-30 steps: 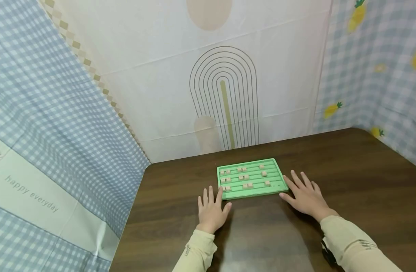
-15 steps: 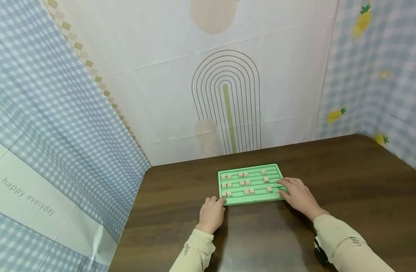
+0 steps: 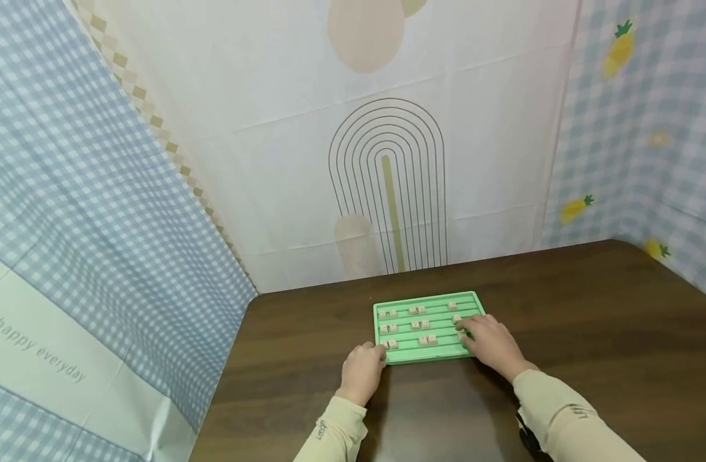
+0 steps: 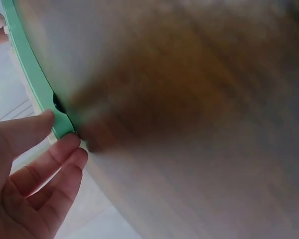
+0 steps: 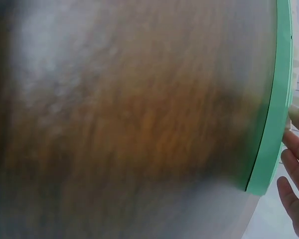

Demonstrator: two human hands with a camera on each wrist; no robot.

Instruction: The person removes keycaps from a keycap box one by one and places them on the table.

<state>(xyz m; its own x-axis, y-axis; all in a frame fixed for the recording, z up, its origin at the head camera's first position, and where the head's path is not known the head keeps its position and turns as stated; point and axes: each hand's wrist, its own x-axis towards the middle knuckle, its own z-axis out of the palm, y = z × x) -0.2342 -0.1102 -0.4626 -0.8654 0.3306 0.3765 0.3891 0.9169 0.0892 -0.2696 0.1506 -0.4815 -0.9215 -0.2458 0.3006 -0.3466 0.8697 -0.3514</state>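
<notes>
A flat green tray (image 3: 430, 356) with long grooves lies on the table, and small beige cubes (image 3: 424, 339) sit in its rows. My left hand (image 3: 361, 372) pinches the tray's near left corner. In the left wrist view, its thumb presses the green rim (image 4: 37, 74) and its fingertips lie at the corner. My right hand (image 3: 494, 343) reaches over the tray's right side, with thumb and forefinger around a cube (image 3: 461, 336) in the nearest row. That cube is mostly hidden by the fingers. In the right wrist view, the hand (image 5: 298, 167) is partly cut off behind the tray's edge (image 5: 275, 114).
The dark wooden table (image 3: 283, 372) extends on all sides of the tray. Behind it hangs a pale cloth (image 3: 283, 192) with arch lines. Blue checked curtains (image 3: 127, 192) hang at the left, and similar checked cloth with pineapples (image 3: 618, 160) at the right.
Both hands were spread flat beside the tray. My left fingers have curled onto its near corner. My right hand has moved left over the tray to the nearest row's right-hand cube.
</notes>
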